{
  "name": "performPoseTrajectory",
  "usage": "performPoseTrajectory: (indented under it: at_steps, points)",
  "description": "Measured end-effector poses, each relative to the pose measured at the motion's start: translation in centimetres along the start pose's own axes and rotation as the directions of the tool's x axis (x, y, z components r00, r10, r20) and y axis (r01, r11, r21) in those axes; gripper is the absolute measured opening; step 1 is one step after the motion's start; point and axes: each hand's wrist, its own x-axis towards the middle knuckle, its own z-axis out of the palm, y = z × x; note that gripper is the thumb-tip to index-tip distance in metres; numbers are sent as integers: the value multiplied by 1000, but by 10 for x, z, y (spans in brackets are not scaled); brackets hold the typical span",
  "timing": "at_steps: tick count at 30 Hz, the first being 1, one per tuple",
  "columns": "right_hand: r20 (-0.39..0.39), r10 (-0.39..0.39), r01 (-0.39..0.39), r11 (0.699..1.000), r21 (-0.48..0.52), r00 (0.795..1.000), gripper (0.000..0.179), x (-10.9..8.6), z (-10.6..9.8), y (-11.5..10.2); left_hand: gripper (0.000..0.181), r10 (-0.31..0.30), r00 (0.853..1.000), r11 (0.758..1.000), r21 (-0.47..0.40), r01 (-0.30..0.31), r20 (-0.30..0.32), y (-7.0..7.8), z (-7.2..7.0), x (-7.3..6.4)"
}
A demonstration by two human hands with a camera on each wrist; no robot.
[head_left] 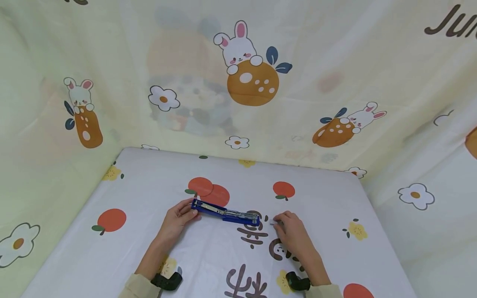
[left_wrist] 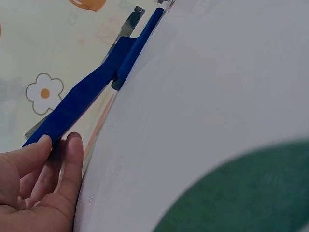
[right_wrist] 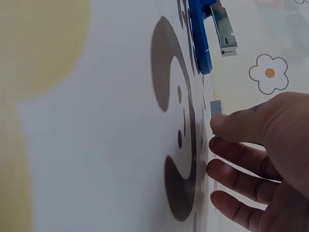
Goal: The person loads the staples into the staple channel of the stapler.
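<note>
A blue stapler [head_left: 241, 217] is opened out flat, its metal inner parts facing up in the head view. At its left end my left hand [head_left: 177, 222] pinches the blue arm between thumb and fingers; the left wrist view shows this grip on the stapler [left_wrist: 77, 99] from the side. Off the stapler's right end, my right hand [head_left: 294, 234] pinches a small grey strip of staples [right_wrist: 216, 108] between thumb and index finger. A short gap separates the strip from the stapler [right_wrist: 200, 41]. The other right fingers are loosely bent, and the hand partly hides the strip.
A white cloth with printed fruit and lettering covers the table [head_left: 208, 256]. Patterned curtains [head_left: 123, 116] rise at the back and both sides. Each wrist wears a black band [head_left: 167, 281].
</note>
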Motion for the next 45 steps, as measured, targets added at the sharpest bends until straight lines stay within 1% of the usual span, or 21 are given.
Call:
performPoseTrajectory:
  at_steps: [6,11,16,20,25,27,31,34,38,41,45]
  points:
    - [2,-18,18,1000,23,1000,16,0,0,-4,54,-20,1000,1000,8,20,-5,0,-1,0]
    - [9,-24,24,999,24,1000,17,1,1,-6,54,-22,1000,1000,13,22,-16,1,0,-1]
    - [-29,-39,41,998,57,999,18,0,2,-9,56,-18,999,999,31,19,-33,1,2,-2]
    - [-70,-63,69,994,90,996,19,0,5,-12,57,-18,999,999,43,20,-44,0,2,-2]
    - [-119,-105,116,989,91,987,19,1,6,-16,57,-9,999,999,41,11,-33,1,2,-1]
    - [-130,-119,131,988,86,984,18,2,7,-18,58,-17,999,999,41,18,-32,1,2,-1]
    - [-150,-152,164,984,71,977,19,2,9,-21,57,-49,998,997,49,52,-48,1,2,-1]
    - [-171,-166,180,981,66,971,20,1,10,-25,58,-59,997,997,52,62,-51,1,2,-2]
    - [-189,-185,201,977,71,965,20,2,10,-30,59,-54,998,997,52,56,-45,1,1,-2]
    - [-185,-197,213,974,71,963,19,2,12,-32,58,-50,998,998,43,52,-38,1,0,-2]
    - [-170,-194,208,976,72,966,19,3,14,-33,58,-39,999,999,25,40,-23,1,-1,-3]
